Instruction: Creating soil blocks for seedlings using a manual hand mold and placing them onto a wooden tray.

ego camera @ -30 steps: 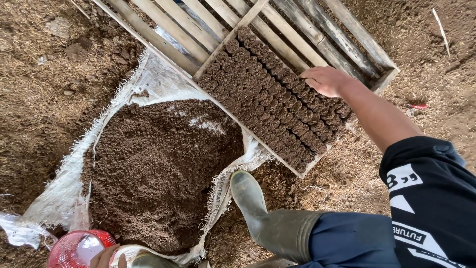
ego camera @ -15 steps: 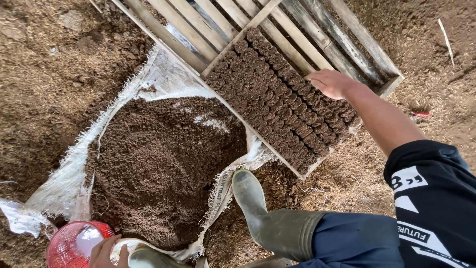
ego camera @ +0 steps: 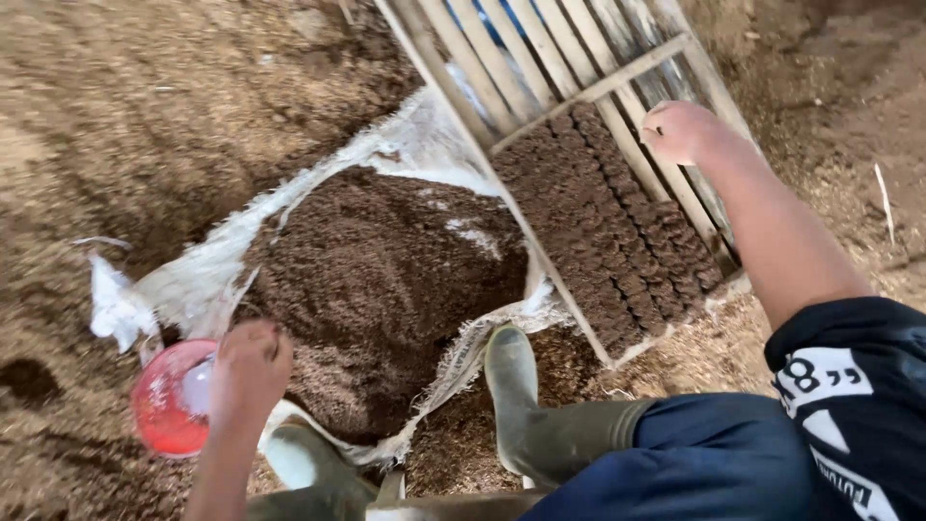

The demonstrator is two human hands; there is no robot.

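Observation:
My left hand [ego camera: 251, 371] is at the lower left, fingers curled on the rim of a red plastic bowl [ego camera: 169, 400]. The bowl rests beside a mound of dark brown soil [ego camera: 386, 280] heaped on a torn white sack [ego camera: 193, 285]. My right hand [ego camera: 680, 130] is stretched out at the upper right. It is closed in a fist at the far corner of a seedling tray [ego camera: 598, 232], whose cells are packed with the same dark soil. The tray lies on a wooden slatted frame [ego camera: 521, 58].
My two grey-green rubber boots [ego camera: 535, 415] stand at the near edge of the sack, between the mound and the tray. Loose, dry brown earth [ego camera: 145, 125] surrounds everything. A thin pale stick [ego camera: 883, 198] lies at the far right.
My left hand and the red bowl have come up into view beside the soil mound. My right hand has shifted along the tray's right edge to its far corner.

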